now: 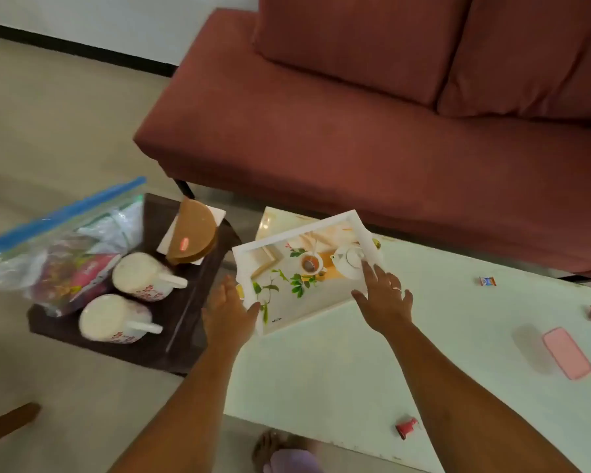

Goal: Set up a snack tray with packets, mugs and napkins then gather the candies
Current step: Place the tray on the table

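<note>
pale table [355, 370], red sofa [355, 131], tiled floor [48, 114]

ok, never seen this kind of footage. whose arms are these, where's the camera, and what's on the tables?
There is no robot here. A person wears a wide-angle camera on the head, looking forward and down, so the two bare arms are their own.

The left hand and right hand each grip a side of a white tray printed with a teapot and leaves. The tray is empty and sits tilted at the corner of the pale table.

Scattered on that table are small wrapped candies and a pink case.

On the dark side table to the left stand two white mugs, a clear zip bag of packets, and a brown napkin holder. A red sofa is behind.
</note>
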`<state>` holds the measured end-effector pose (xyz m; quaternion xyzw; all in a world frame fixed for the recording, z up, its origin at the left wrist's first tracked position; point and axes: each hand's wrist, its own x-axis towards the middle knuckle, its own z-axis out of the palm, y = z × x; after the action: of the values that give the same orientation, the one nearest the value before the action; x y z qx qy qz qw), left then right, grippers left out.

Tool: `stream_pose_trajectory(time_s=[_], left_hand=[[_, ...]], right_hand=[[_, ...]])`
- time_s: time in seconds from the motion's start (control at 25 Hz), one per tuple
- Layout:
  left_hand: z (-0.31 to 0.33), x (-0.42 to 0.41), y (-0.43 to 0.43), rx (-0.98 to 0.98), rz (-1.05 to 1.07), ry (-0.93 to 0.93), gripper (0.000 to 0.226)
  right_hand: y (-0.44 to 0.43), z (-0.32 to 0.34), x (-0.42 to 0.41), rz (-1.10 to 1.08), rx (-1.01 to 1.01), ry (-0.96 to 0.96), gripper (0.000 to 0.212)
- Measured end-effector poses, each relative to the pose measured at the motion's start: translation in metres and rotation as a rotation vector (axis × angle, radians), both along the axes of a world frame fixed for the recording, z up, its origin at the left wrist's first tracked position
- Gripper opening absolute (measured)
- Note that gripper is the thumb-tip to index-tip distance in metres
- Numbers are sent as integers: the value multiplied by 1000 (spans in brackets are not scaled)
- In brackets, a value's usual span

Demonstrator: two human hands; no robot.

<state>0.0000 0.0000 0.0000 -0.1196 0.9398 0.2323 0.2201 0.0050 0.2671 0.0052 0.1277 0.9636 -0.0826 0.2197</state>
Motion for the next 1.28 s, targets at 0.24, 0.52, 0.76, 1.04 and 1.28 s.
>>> stream_pose_trajectory(time_s=[0.24,0.52,0.76,1.04,1.28], left_hand=[[-134,-51,7,293,407,-150,86],[-192,-54,3,125,394,42,55],[-176,-55,16,233,461,112,38],[-144,-51,87,181,169,123,48],[-152,-25,119,143,57,54,52]], right_hand=[[62,-107,-70,-298,-81,-29,71],[70,-168,-120,-522,-237,43,70],[85,-169,-88,-715,-300,193,59],[129,-158,51,-1042,-225,309,53],[136,-166,111,-1200,-207,241,49]])
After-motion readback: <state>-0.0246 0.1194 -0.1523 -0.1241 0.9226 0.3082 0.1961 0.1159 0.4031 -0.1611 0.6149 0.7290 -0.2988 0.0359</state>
